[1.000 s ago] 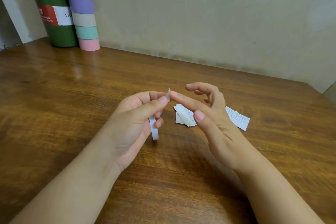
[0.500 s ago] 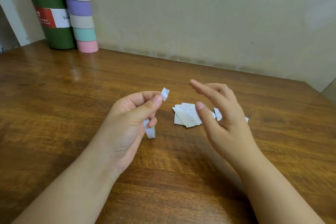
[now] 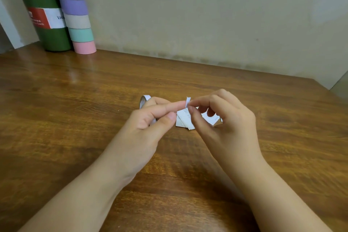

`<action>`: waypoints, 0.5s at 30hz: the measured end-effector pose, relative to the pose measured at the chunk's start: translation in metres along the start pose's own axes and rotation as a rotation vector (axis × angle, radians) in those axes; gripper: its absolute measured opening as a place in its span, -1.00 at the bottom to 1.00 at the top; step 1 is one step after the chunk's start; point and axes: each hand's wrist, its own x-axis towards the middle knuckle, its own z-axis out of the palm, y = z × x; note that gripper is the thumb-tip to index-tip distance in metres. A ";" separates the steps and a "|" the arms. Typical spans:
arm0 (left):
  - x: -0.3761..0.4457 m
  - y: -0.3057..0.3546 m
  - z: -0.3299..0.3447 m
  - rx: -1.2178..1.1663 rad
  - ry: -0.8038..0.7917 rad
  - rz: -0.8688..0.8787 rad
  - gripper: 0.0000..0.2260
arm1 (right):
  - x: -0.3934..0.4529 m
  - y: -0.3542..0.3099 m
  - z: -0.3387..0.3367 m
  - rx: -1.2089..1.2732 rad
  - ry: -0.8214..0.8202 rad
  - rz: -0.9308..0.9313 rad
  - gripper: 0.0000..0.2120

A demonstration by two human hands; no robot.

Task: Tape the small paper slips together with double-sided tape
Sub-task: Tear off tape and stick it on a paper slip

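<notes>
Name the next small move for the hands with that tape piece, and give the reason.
Probably carry the tape piece down onto the paper slips and press. The right hand pinches it at the left hand index fingertip, just above the slips lying on the table, none visibly taped yet.

We held a small tape piece [image 3: 188, 101] between our left hand [image 3: 148, 128] and right hand [image 3: 224, 122], above the paper slips [image 3: 183, 118] on the wooden table [image 3: 75, 100]; the tape roll [image 3: 144, 99] sat in our left hand.
</notes>
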 end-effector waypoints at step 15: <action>-0.001 -0.011 0.001 0.339 -0.099 0.224 -0.57 | 0.002 -0.007 -0.004 0.206 -0.047 0.306 -0.92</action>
